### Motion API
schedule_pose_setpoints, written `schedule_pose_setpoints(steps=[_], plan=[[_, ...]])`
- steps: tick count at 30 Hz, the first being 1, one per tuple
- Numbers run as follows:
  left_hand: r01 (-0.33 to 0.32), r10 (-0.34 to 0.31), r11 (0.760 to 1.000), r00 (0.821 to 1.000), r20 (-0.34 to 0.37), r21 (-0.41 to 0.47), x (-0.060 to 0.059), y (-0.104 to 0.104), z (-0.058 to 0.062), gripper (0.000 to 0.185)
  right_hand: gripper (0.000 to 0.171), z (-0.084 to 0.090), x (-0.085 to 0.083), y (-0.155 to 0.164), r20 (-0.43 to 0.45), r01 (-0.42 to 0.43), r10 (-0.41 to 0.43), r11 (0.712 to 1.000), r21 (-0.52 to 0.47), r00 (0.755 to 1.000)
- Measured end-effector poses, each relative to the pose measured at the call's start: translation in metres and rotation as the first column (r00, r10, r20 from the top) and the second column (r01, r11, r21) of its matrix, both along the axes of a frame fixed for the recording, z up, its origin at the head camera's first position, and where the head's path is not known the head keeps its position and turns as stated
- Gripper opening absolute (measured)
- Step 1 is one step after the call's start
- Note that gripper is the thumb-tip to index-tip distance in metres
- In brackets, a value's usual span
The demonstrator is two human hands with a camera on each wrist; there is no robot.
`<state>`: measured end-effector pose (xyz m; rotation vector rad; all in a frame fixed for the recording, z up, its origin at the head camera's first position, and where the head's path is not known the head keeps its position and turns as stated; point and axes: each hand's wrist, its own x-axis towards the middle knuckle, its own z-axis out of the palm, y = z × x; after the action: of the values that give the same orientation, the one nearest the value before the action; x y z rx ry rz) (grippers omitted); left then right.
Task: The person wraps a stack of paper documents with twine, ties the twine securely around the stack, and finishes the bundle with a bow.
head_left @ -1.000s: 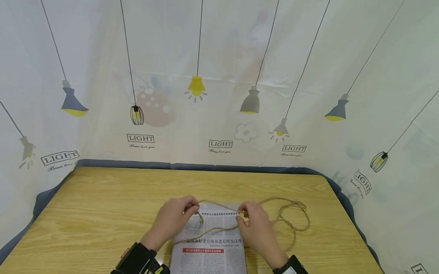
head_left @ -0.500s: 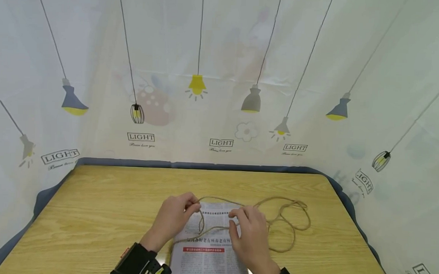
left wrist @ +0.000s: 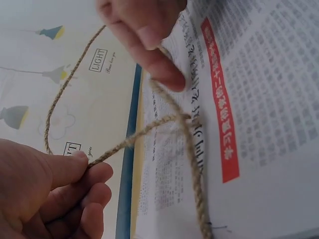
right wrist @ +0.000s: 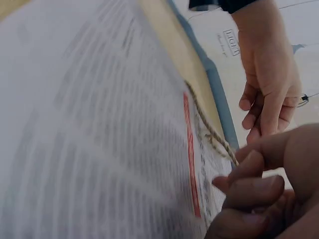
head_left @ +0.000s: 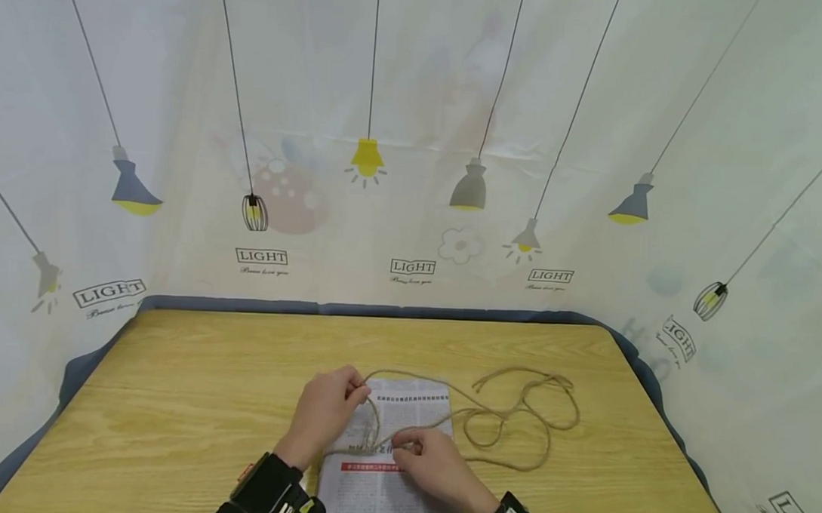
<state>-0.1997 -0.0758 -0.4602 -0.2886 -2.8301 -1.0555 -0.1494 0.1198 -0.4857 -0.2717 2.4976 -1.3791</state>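
Note:
A folded newspaper (head_left: 406,407) lies on the wooden table (head_left: 196,385) with a length of brown twine (head_left: 514,422) across it. My left hand (head_left: 364,392) pinches the twine just above the paper's far left corner. In the left wrist view the left hand (left wrist: 87,167) holds a strand between thumb and forefinger. My right hand (head_left: 401,439) is over the middle of the paper, fingers curled onto the twine where two strands cross (left wrist: 187,119). The right wrist view shows the twine (right wrist: 212,133) running into the right hand's fingertips (right wrist: 241,164), with the left hand (right wrist: 269,84) beyond.
Loose loops of the twine spread over the table to the right of the newspaper. A curtain (head_left: 415,136) printed with hanging lamps closes in the table's far and side edges. Bare wood lies to the left and at the back.
My right hand has left the paper's far right corner and moved left and toward me, onto the crossing strands. The left hand has kept its pinch in place.

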Motion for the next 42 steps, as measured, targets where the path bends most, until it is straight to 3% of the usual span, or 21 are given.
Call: schedule_pose_setpoints(steps=[3, 7, 11, 15, 24, 27, 31, 33, 35, 39, 42], plan=[[-0.017, 0.016, 1.0, 1.0, -0.013, -0.016, -0.001, 0.0, -0.005, 0.008, 0.032, 0.001, -0.002, -0.005, 0.117, 0.066, -0.055, 0.993, -0.095, 0.992], [0.014, -0.014, 0.999, 1.0, -0.005, -0.032, -0.001, 0.0, -0.009, 0.009, 0.039, 0.0, -0.003, -0.01, 0.179, 0.111, -0.08, 0.979, -0.172, 0.981], [0.096, -0.095, 0.995, 0.994, 0.058, -0.012, 0.0, -0.001, -0.009, 0.01, 0.039, -0.003, -0.005, -0.012, 0.152, 0.116, -0.091, 0.979, -0.167, 0.984], [0.164, -0.166, 0.986, 0.979, 0.117, 0.02, 0.002, 0.0, -0.009, 0.009, 0.029, -0.005, -0.008, -0.013, 0.113, 0.112, -0.098, 0.986, -0.126, 0.989], [0.242, -0.254, 0.967, 0.947, 0.196, 0.083, 0.005, 0.003, -0.008, 0.005, 0.017, -0.006, -0.012, -0.017, 0.022, 0.064, -0.062, 0.994, -0.089, 0.998], [0.248, -0.259, 0.966, 0.949, 0.181, 0.077, 0.006, 0.003, -0.008, 0.009, 0.017, -0.006, -0.012, -0.018, 0.01, 0.063, -0.062, 0.994, -0.089, 0.998], [0.195, -0.198, 0.98, 0.971, 0.132, 0.029, 0.01, -0.001, -0.006, 0.009, 0.018, -0.005, -0.011, -0.018, 0.007, 0.064, -0.063, 0.994, -0.091, 0.998], [0.186, -0.186, 0.982, 0.974, 0.126, 0.012, 0.014, -0.005, -0.005, 0.009, 0.018, -0.004, -0.01, -0.017, 0.018, 0.063, -0.061, 0.993, -0.102, 0.998], [0.209, -0.207, 0.978, 0.969, 0.136, 0.0, 0.018, -0.009, -0.003, 0.014, 0.018, -0.003, -0.01, -0.017, 0.026, 0.061, -0.059, 0.991, -0.115, 0.998], [0.289, -0.281, 0.957, 0.941, 0.189, -0.017, 0.027, -0.013, -0.002, 0.029, 0.016, -0.001, -0.008, -0.016, 0.017, 0.051, -0.049, 0.989, -0.138, 0.999], [0.287, -0.278, 0.958, 0.941, 0.195, -0.02, 0.032, -0.013, -0.002, 0.03, 0.014, -0.002, -0.006, -0.016, 0.001, 0.011, -0.011, 0.989, -0.149, 1.0]])
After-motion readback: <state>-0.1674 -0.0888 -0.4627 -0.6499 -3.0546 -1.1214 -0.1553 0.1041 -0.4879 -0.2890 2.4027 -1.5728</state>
